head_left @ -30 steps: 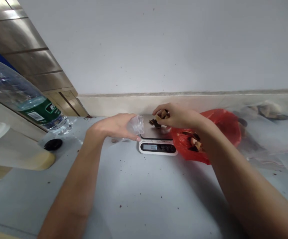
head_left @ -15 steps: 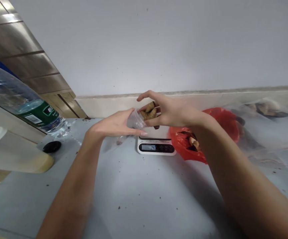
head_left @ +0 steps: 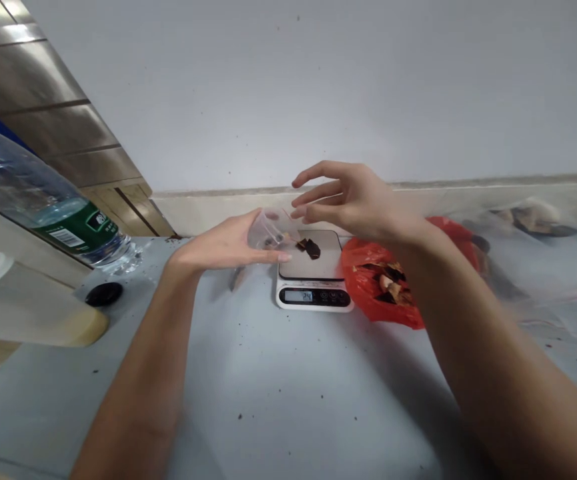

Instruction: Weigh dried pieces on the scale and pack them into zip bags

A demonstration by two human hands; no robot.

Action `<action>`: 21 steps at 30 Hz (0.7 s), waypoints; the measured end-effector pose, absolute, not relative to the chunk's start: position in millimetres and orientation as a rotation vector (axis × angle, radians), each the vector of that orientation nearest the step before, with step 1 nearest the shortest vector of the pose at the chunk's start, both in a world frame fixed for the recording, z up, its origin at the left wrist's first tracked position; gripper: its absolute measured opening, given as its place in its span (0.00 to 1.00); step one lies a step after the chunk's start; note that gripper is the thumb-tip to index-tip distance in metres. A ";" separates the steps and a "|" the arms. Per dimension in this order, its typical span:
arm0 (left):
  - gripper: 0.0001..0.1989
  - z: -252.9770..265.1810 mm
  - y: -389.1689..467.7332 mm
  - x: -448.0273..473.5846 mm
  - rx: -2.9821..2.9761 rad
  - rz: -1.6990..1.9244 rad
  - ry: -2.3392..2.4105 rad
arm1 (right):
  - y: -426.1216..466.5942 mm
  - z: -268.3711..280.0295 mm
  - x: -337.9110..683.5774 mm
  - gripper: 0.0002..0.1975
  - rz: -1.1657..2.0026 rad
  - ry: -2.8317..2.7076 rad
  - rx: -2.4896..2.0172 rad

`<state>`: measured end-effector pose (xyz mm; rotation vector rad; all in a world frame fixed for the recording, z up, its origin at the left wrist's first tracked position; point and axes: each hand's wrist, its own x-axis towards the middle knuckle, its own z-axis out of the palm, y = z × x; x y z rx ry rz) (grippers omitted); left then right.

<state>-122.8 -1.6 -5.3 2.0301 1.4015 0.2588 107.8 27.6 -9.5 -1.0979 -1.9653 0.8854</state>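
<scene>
- Stretching out nearest, the table (head_left: pixel 268 373) carries scattered dark specks between the two forearms.
- At the left edge there is a pale, translucent container (head_left: pixel 23 300) with a yellowish base.
- The red bag (head_left: pixel 356 267) lies open just beside the scale, under the right forearm, with dark and pale pieces (head_left: pixel 393 290) inside.
- The white scale (head_left: pixel 316 300) sits in the middle; its display shows the digits 2 and 4, though I cannot tell whether a point divides them.
- Near the container lies a black cap (head_left: pixel 103 294), and close by is a bottle (head_left: pixel 78 227) with a green label.
- A few dark pieces (head_left: pixel 312 249) rest on the scale's plate.
- The left hand (head_left: pixel 223 243) grips a clear bag (head_left: pixel 271 230), holding its mouth open toward the plate; its contents are too blurred to make out.
- The right hand (head_left: pixel 353 200) hovers above the plate near that mouth, fingers loosely parted, with nothing visible in its grasp.
- Farthest back rises the pale wall (head_left: pixel 328 93).
</scene>
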 end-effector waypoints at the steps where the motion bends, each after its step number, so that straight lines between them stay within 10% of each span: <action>1: 0.41 -4.9 -1.6 -124.4 2.020 0.254 1.435 | 28.1 -9.8 106.6 0.18 0.822 -1.964 -1.200; 14: 0.44 -13.2 3.8 -138.0 1.937 0.701 1.299 | 34.4 -37.3 88.9 0.18 0.665 -2.470 -1.677; 21: 0.43 -18.8 8.8 -135.5 2.159 0.005 1.607 | 35.8 -36.9 92.0 0.18 0.699 -2.486 -1.641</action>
